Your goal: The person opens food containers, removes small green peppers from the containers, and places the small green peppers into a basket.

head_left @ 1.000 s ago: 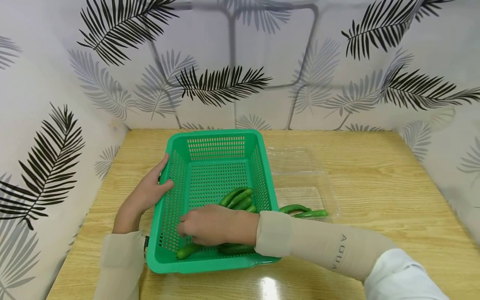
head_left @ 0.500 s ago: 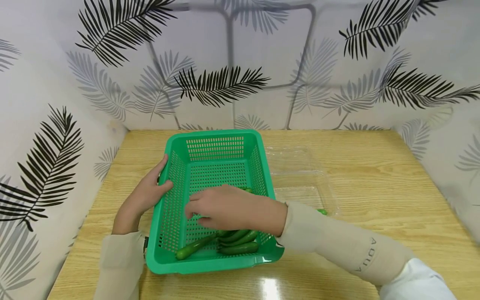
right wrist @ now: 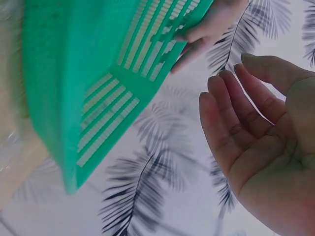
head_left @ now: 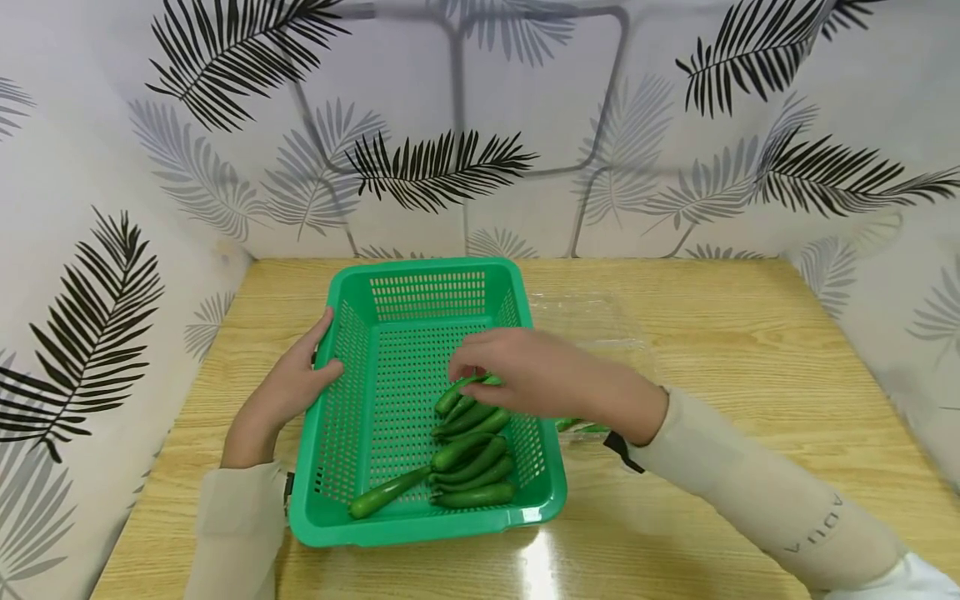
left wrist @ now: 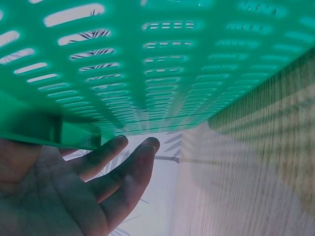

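Observation:
A green perforated basket (head_left: 408, 358) stands on the table. Long, glossy green vegetables, probably chili peppers (head_left: 472, 467), lie in its near right part, one slanting apart toward the left. My left hand (head_left: 288, 387) holds the basket's left rim, thumb over the edge; its fingers (left wrist: 133, 167) are outside the wall in the left wrist view. Over the right side of the basket hovers my right hand (head_left: 517, 367). Its fingers (right wrist: 229, 108) are relaxed and hold nothing in the right wrist view. In the head view it partly covers the upper vegetables.
Right of the basket is a clear plastic container (head_left: 581, 315), partly hidden by my right arm. More green vegetables (head_left: 573, 425) show in it. A wooden table (head_left: 750, 358) lies below, with leaf-patterned walls (head_left: 660, 150) at the back and sides.
My right hand has moved up and right from the basket's near part, uncovering the vegetables there. My left hand stays on the rim, and the basket has barely moved.

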`<state>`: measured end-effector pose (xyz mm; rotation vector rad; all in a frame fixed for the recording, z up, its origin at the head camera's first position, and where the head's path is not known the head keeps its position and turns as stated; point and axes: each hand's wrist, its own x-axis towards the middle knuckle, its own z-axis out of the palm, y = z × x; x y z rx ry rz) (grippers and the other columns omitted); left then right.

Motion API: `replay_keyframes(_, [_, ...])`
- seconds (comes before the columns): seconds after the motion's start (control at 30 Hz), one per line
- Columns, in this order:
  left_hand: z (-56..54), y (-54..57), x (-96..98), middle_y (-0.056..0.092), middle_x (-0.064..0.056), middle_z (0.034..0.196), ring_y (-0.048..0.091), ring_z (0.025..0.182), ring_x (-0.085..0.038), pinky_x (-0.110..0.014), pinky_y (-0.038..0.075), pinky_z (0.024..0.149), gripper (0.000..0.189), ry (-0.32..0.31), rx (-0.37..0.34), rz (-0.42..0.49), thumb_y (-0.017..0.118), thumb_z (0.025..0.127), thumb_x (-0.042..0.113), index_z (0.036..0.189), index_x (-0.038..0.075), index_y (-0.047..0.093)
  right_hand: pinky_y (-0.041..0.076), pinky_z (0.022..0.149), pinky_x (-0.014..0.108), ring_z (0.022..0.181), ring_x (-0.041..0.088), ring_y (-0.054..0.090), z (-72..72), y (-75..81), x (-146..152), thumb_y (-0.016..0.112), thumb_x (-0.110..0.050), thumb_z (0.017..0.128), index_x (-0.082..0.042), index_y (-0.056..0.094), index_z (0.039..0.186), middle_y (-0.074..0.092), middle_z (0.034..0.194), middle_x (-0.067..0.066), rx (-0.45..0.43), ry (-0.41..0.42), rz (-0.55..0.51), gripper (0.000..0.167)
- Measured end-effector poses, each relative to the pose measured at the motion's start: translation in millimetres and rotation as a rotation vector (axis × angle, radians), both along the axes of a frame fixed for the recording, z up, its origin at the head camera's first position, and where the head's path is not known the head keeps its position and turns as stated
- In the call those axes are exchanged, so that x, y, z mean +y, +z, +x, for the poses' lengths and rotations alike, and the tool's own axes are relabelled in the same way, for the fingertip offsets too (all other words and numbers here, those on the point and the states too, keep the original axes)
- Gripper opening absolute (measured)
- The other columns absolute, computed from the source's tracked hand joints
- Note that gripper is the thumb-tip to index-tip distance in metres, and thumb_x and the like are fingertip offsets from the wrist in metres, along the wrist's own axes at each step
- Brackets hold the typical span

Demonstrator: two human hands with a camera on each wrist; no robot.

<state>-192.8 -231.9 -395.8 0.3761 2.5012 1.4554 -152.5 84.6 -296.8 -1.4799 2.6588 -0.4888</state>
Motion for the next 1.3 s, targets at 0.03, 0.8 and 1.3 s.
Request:
replay_keyframes(0.03, [-0.2,0.0,-0.1,0.007,-0.011,0.153,0.040,0.118,-0.032,-0.040,0.044,0.082,0.077,0.000,0.001,-0.003,0.045,0.091,0.006,0.150,0.022,-0.001,0.046,0.075,0.023,0.088,0.007,0.056,-0.9,0.0,5,0.062,-0.015,0.088,-0.015,0.065,0.102,0.061,0.100,-0.006,-0.011,-0.018,-0.008,0.014])
replay_keyframes(0.8, [0.6,1.9,-1.0,0.006,-0.009,0.154,0.034,0.123,-0.030,-0.043,0.038,0.089,0.077,0.008,-0.002,-0.026,0.045,0.090,0.006,0.150,0.022,-0.001,0.048,0.077,0.033,0.089,0.014,0.057,-20.0,-27.5,112,0.068,-0.010,0.084,-0.013,0.065,0.103,0.062,0.097,-0.004,-0.065,-0.312,0.033,0.018])
replay_keyframes(1.3, [-0.1,1.0,0.6,0.005,-0.008,0.154,0.025,0.130,-0.029,-0.046,0.035,0.093,0.076,0.001,0.007,-0.021,0.046,0.091,0.006,0.150,0.022,-0.001,0.048,0.077,0.033,0.089,0.017,0.058,-19.9,-92.4,128,0.065,-0.008,0.086,-0.005,0.064,0.106,0.063,0.100,0.004,-0.261,-0.324,0.078,0.020])
